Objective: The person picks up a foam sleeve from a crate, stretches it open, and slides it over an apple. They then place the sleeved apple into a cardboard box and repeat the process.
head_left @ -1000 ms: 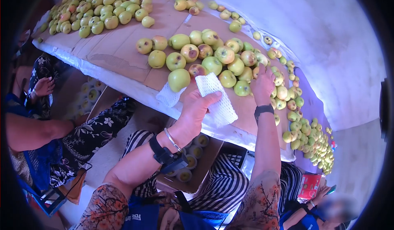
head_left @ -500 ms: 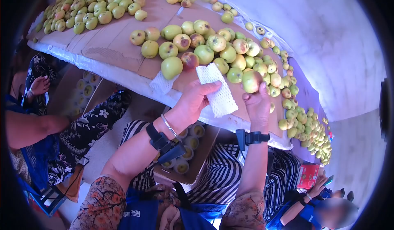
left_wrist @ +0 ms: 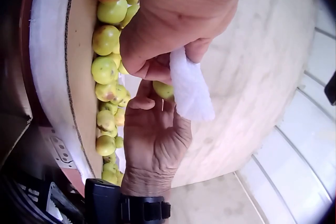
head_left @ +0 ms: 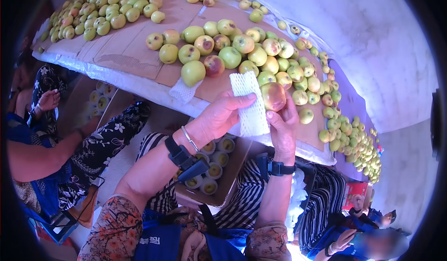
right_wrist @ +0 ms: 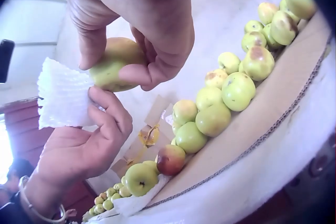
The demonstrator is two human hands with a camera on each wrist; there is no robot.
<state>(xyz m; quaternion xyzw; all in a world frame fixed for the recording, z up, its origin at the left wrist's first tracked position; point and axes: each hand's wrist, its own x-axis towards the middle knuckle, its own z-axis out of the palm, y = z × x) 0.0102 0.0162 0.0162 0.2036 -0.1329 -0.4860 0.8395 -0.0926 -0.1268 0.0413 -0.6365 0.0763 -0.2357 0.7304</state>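
Observation:
In the head view my left hand pinches a white foam net sleeve between thumb and fingers. Right beside it, my right hand grips a yellow-green apple with a red blush. The right wrist view shows the apple between the right thumb and fingers, the sleeve's end close against it. In the left wrist view the sleeve hides part of the apple. Just beyond both hands, a heap of apples lies on cardboard.
A second foam net lies under an apple at the table edge. More apples are heaped at the far left and right. Below the edge stands a carton of foam-wrapped apples. Other people sit at left and lower right.
My right hand has picked the blushed apple from the heap and brought it left and toward me, up to the sleeve. The left hand keeps its hold, shifting slightly right.

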